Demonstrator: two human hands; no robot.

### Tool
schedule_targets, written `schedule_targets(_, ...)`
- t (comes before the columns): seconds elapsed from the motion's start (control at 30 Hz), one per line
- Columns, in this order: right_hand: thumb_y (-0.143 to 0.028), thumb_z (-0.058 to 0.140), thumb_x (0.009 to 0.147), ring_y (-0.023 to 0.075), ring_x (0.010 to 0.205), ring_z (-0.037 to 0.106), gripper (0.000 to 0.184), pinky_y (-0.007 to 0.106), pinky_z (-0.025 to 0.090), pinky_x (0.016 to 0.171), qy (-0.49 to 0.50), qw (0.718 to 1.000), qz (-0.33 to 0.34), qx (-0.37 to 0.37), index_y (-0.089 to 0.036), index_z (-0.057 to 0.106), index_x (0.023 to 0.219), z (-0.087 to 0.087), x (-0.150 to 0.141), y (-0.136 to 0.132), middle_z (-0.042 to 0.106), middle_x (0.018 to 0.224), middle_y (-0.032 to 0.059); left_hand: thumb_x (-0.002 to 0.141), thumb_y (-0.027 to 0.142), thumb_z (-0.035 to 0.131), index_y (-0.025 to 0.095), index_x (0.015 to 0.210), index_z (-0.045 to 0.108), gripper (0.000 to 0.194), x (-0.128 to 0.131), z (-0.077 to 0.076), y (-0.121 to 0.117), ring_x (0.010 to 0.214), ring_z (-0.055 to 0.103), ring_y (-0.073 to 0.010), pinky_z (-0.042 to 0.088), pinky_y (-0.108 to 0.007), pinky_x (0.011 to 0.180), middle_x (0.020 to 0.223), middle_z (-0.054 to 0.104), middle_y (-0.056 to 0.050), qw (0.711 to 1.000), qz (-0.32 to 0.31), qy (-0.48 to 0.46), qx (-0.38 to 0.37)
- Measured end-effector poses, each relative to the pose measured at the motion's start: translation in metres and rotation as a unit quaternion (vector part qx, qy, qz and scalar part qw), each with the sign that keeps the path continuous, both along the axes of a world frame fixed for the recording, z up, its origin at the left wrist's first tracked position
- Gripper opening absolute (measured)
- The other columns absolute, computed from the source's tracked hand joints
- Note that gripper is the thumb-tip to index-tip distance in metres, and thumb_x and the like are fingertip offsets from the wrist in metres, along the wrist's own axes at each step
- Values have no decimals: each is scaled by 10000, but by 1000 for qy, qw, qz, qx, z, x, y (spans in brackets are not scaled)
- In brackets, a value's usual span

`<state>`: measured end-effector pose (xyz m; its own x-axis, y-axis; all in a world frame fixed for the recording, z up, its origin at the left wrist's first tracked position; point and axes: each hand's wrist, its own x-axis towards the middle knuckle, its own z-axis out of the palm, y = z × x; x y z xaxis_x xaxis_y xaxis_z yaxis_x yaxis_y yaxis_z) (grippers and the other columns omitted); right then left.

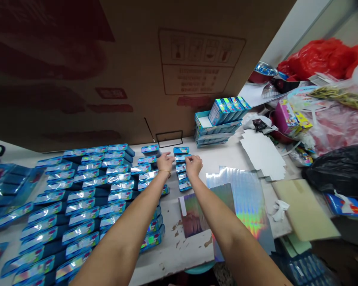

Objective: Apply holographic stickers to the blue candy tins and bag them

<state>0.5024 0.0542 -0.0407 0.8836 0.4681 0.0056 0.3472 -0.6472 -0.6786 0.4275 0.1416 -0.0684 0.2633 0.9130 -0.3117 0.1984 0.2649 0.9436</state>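
Small blue boxes with shiny printed faces stand in rows on the white table [170,222]. My right hand [194,166] is closed, thumb and fingers pinched at the right end of a small blue box [180,158] in a short column. Just left of that box is my left hand [165,162], its fingers loosely apart and pointing at the box's left end; whether they touch it I cannot tell. Behind the pinched box stands another blue box [181,150], and several more [183,176] line up in front of it.
A large brown carton [131,71] walls off the back. Open display trays [204,123] with several upright boxes stand at back right. Silvery holographic sheets [247,198], white die-cut card [264,153] and a beige pad [306,208] lie right. Bags [325,59] crowd the far right.
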Motion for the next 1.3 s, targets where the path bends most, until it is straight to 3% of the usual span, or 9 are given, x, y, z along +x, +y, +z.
schedule_targets(0.27,-205,409,827,219,886,468,273,326,317,728,-85,987,65,-119,-193,584,1036,7,1,-8,544,967,100,539,113,636,143,801,627,264,1,5,-2,788,614,-184,452,-299,753,773,662,-64,993,-22,104,53)
schedule_targets(0.4,-186,411,830,213,907,423,314,330,277,740,-184,931,227,-217,-276,544,1100,17,5,-17,511,998,84,644,165,541,155,769,652,167,-11,27,-11,810,606,-184,436,-306,794,792,666,-65,986,-51,127,98)
schedule_targets(0.5,-199,445,815,213,904,416,331,336,269,745,-215,893,309,-247,-272,522,1128,26,17,-25,500,1011,87,707,241,484,143,861,641,241,-29,43,-40,777,600,-183,450,-310,760,816,661,-72,975,-99,141,138)
schedule_targets(0.6,-141,365,842,194,885,443,364,317,281,725,-193,919,276,-205,-266,523,1145,30,27,-50,508,995,79,716,309,488,147,956,599,311,-53,44,-88,799,589,-183,457,-314,746,922,636,-80,969,-149,134,147)
schedule_targets(0.7,-95,340,836,165,889,472,381,282,304,722,-152,939,288,-108,-232,546,1126,27,21,-95,530,945,62,651,290,562,147,1018,554,394,-73,27,-136,973,534,-219,419,-346,836,1060,572,-103,960,-156,172,157)
schedule_targets(0.83,-142,404,834,150,862,490,284,263,338,737,-124,913,387,-42,-210,609,1017,11,-13,-144,570,902,47,637,255,560,139,916,573,302,-81,-7,-164,861,561,-209,429,-336,774,884,609,-86,967,-138,207,59)
schedule_targets(0.93,-220,433,845,174,860,474,283,286,355,721,-160,892,416,-73,-226,568,1094,-3,-33,-149,574,985,59,652,286,534,159,692,582,141,-79,-21,-163,625,535,-150,430,-271,622,626,577,-14,981,-130,143,-10)
schedule_targets(1.13,-217,396,866,183,837,465,305,310,375,704,-229,850,465,-98,-192,527,1141,-20,-29,-146,576,1046,81,538,425,617,151,605,553,290,-73,-8,-171,476,451,-93,388,-219,480,499,500,39,989,-46,-18,-141)
schedule_targets(1.3,-169,416,844,173,831,490,227,307,386,717,-212,848,482,-59,-164,604,971,3,-24,-159,589,1027,89,564,470,575,153,606,535,322,-68,0,-173,452,461,-98,406,-240,471,483,491,41,988,-57,4,-146)
